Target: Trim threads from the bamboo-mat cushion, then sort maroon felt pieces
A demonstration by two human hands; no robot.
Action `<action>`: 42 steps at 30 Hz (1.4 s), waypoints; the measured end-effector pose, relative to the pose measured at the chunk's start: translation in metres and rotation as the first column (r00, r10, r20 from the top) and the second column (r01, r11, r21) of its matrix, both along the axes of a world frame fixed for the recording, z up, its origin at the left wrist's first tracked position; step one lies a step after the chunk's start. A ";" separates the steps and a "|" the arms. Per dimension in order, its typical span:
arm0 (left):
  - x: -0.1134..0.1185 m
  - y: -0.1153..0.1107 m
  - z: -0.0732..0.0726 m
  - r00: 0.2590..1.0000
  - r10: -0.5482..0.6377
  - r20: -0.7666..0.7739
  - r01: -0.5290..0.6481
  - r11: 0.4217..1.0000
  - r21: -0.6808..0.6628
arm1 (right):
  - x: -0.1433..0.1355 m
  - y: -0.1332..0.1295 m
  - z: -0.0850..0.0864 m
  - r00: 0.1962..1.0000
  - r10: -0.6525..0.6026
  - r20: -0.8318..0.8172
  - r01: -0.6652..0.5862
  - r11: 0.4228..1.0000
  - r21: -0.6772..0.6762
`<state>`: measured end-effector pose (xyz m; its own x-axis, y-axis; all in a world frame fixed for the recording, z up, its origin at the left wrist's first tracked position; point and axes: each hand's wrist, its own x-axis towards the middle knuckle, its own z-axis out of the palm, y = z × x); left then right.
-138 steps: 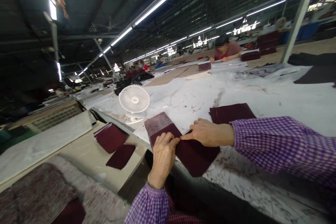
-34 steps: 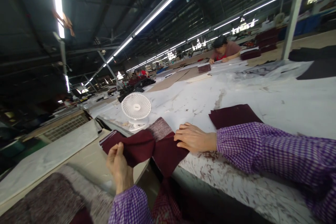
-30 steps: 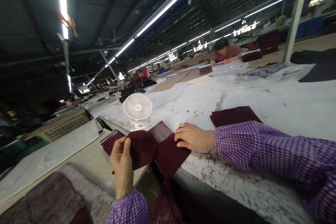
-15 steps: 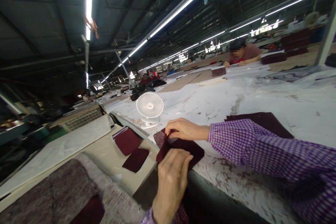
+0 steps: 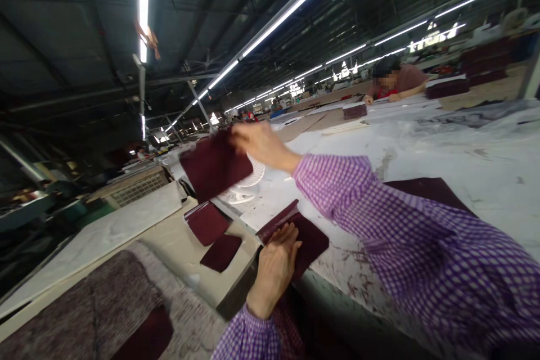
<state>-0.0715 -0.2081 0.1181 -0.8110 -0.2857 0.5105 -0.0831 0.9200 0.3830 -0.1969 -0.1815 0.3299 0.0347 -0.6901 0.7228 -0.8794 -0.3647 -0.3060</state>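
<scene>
Raised over the corner of the white-covered table, my right hand point(image 5: 264, 143) is closed on one edge of a maroon fabric piece point(image 5: 215, 169), which is blurred by motion and partly covers the white fan point(image 5: 250, 180). My left hand point(image 5: 275, 264) lies with its fingers stretched out on another maroon fabric piece point(image 5: 311, 241) at the table's near edge. That piece has a folded-up strip along its far left side. Whether the left fingertips pinch any cloth does not show.
Smaller maroon pieces point(image 5: 206, 222) lie on a beige surface point(image 5: 169, 242) to the left. A speckled cloth point(image 5: 118, 292) drapes at the lower left. More maroon fabric point(image 5: 432, 191) lies beyond my right sleeve. Across the table a person point(image 5: 405, 81) leans over the work surface.
My right hand has lifted a maroon piece up and to the left from the fabric at the table edge. My left hand has flattened onto the fabric left there.
</scene>
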 end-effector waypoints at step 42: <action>-0.071 0.037 0.019 0.991 -0.022 0.134 0.027 0.999 -0.034 | -0.089 0.154 -0.124 0.935 -0.227 -0.273 0.348 0.739 0.577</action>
